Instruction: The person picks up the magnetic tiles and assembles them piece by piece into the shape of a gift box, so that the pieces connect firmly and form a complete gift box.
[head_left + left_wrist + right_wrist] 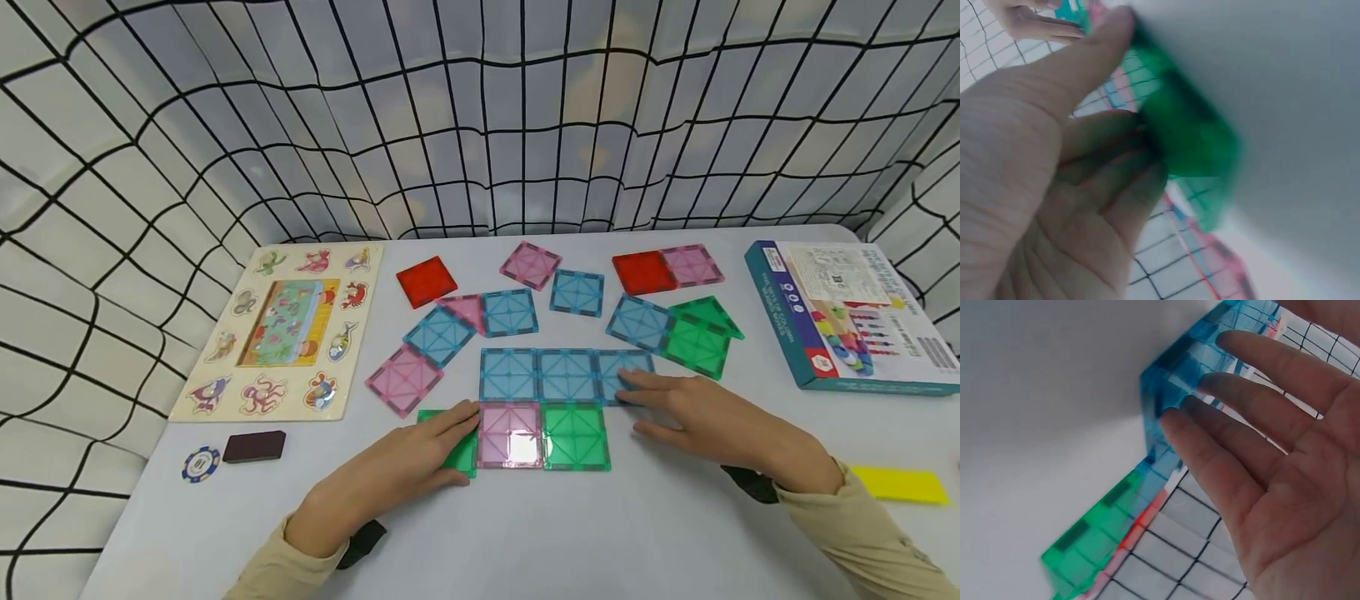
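Flat magnetic tiles lie joined on the white table: a row of three blue squares with a pink square and a green square below. My left hand lies over a green tile at the pink square's left edge. In the left wrist view, the left hand has its thumb and fingers against this green tile. My right hand rests flat, fingers straight, on the rightmost blue tile. The right wrist view shows that hand touching the blue tile.
Loose red, pink, blue and green tiles lie behind. A wooden animal puzzle, a poker chip and a dark block sit left. A toy box and a yellow piece sit right. Netted cloth walls the table.
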Tool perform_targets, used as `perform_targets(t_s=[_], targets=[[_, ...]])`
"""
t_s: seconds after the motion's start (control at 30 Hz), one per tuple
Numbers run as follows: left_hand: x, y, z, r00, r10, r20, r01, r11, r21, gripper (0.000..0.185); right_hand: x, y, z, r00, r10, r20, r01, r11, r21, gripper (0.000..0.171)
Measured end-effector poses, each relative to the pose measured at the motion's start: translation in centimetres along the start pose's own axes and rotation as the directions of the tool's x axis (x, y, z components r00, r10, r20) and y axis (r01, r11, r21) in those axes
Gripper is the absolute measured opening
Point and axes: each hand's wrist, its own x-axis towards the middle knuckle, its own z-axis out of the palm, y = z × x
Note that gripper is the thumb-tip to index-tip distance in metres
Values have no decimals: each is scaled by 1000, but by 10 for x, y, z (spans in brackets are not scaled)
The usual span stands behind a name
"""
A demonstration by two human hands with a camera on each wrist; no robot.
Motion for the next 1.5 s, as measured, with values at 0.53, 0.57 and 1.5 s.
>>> perform_targets(t_s=[0.53, 0.57, 1.5], targets=[[22, 7, 4, 1000, 12, -5, -12, 997, 77, 84, -38, 57, -4, 954, 298, 34, -300, 949, 97, 82], [22, 7, 4, 1000, 10, 2, -10, 997, 71, 83, -40, 56, -4, 953, 300, 33, -302, 948, 98, 82], [24, 1, 3, 999, 22, 27, -25, 996, 86, 83, 32, 60, -28, 981, 168, -97, -181, 974, -140, 68]])
